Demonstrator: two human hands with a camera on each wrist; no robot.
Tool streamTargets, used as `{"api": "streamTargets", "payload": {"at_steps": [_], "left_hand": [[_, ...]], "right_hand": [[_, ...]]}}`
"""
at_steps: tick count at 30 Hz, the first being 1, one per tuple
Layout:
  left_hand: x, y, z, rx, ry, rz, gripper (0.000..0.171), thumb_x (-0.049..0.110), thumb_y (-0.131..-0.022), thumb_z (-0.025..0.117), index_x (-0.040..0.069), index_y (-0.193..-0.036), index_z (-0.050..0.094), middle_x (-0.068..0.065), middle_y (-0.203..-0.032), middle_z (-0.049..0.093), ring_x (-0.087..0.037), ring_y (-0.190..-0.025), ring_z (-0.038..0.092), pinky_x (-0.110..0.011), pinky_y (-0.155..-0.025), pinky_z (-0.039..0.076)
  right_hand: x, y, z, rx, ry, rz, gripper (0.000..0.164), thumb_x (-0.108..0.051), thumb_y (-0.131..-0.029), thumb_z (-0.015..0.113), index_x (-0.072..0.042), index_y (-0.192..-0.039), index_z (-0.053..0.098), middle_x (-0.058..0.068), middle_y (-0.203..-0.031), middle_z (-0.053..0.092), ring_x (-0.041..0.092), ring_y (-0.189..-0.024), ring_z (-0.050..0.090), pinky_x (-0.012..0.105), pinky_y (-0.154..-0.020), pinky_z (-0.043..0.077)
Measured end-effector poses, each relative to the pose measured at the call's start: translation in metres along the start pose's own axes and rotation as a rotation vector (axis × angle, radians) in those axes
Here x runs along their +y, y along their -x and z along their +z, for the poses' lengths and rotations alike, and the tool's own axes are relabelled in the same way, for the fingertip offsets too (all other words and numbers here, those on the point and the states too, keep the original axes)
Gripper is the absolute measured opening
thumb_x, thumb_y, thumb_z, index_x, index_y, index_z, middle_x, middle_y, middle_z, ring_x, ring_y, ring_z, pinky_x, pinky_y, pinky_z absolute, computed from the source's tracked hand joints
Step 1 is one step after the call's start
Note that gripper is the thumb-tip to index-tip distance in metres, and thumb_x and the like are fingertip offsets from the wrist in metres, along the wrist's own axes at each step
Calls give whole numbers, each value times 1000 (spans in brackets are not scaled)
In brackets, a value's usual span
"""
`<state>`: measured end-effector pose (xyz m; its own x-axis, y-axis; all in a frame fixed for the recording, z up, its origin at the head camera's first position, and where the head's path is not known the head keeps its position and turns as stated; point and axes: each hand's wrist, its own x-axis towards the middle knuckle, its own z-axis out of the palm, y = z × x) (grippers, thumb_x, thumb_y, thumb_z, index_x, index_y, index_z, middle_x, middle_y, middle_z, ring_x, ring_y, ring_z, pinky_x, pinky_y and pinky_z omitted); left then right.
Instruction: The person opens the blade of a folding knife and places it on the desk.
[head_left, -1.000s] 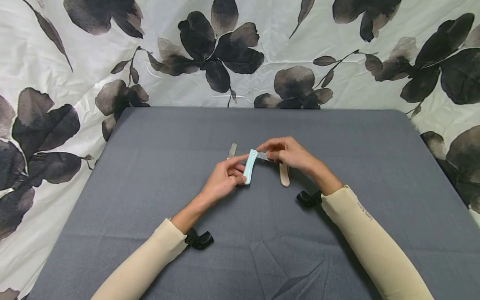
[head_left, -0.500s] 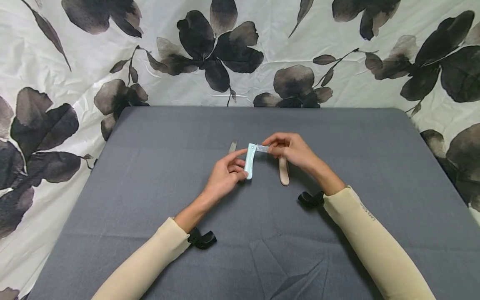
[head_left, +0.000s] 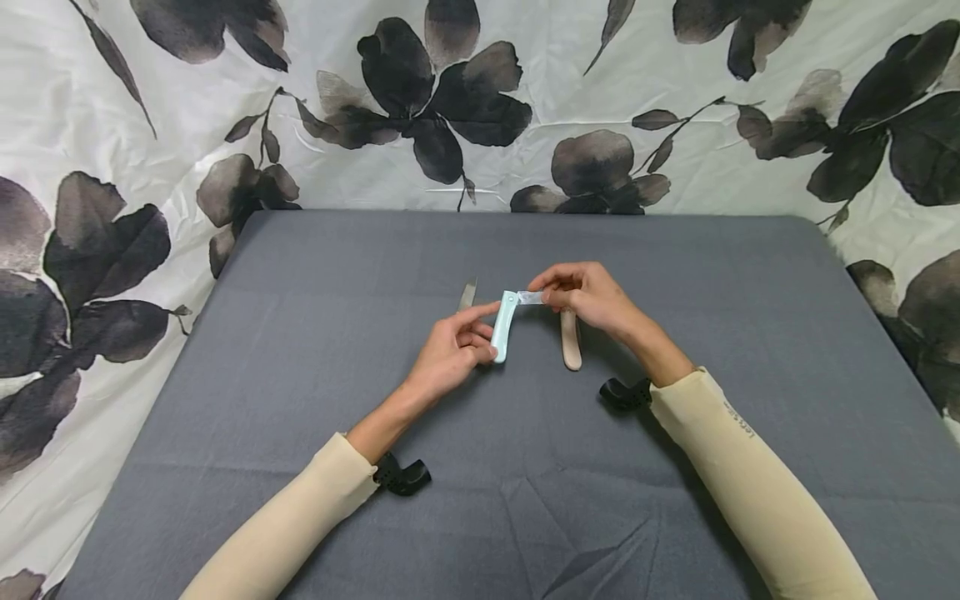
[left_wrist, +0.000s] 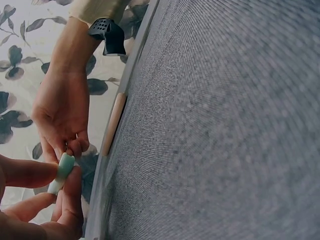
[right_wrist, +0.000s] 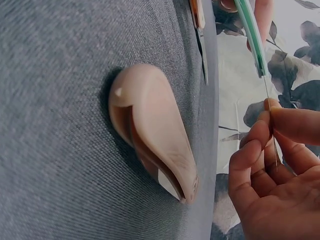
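Observation:
A folding knife with a mint-green handle [head_left: 505, 327] is held between both hands above the table. My left hand [head_left: 450, 350] pinches the handle between thumb and fingers, as the left wrist view also shows on the green handle [left_wrist: 65, 167]. My right hand [head_left: 588, 296] pinches the thin blade [head_left: 529, 297], which stands out sideways from the handle's upper end. In the right wrist view the blade shows edge-on between the right fingers [right_wrist: 295, 125]. The blade's tip is covered by the right hand in the head view.
A beige folding knife [head_left: 571, 342] lies on the grey cloth below the right hand. Behind the left hand lies another knife with a bare blade [head_left: 468, 295]; its orange-toned handle [right_wrist: 198, 12] shows in the right wrist view. A floral curtain [head_left: 420, 108] hangs behind the table.
Both hands have risen slightly away from the person with the mint-green knife. The blade has swung from sloping down to nearly level, and more of it shows.

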<state>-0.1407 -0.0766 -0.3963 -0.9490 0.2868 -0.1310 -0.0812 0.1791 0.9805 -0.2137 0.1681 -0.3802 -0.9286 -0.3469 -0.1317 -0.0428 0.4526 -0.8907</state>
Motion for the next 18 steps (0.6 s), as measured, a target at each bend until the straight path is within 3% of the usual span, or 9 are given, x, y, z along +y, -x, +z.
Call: {"api": "streamTargets", "payload": {"at_steps": [4,8,14,18], "left_hand": [[0,1,-1,-12,-1,2,67,-9,-88,65,14,-150,57,-16,-109,69,-9,-83,67,-23,-77,54],[0,2,-2,-20,3,8,67,-10,-86,65,13,-149,58,-16,-108,69,-6,-81,67,-21,-76,54],[-3,3,-1,-22,11,20,67,-9,-87,66,12,-150,56,-17,-109,68,-7,-83,67,-21,-76,54],[-3,3,0,-8,19,17,67,-9,-88,66,12,-151,56,-16,-109,67,-7,-84,67,-21,-76,54]], "right_hand": [[0,-2,0,18,-23,13,24,-6,-100,63,0,-122,71,18,-100,70,17,-77,60,32,-73,53],[-2,-2,3,66,-112,47,36,-7,-99,65,6,-131,54,16,-100,71,16,-77,68,31,-72,59],[-3,-4,15,158,-405,115,53,0,-99,64,8,-142,34,10,-99,72,12,-72,75,27,-71,64],[-3,-4,25,232,-551,168,59,2,-99,64,8,-147,30,3,-93,70,9,-70,75,24,-72,63]]}}
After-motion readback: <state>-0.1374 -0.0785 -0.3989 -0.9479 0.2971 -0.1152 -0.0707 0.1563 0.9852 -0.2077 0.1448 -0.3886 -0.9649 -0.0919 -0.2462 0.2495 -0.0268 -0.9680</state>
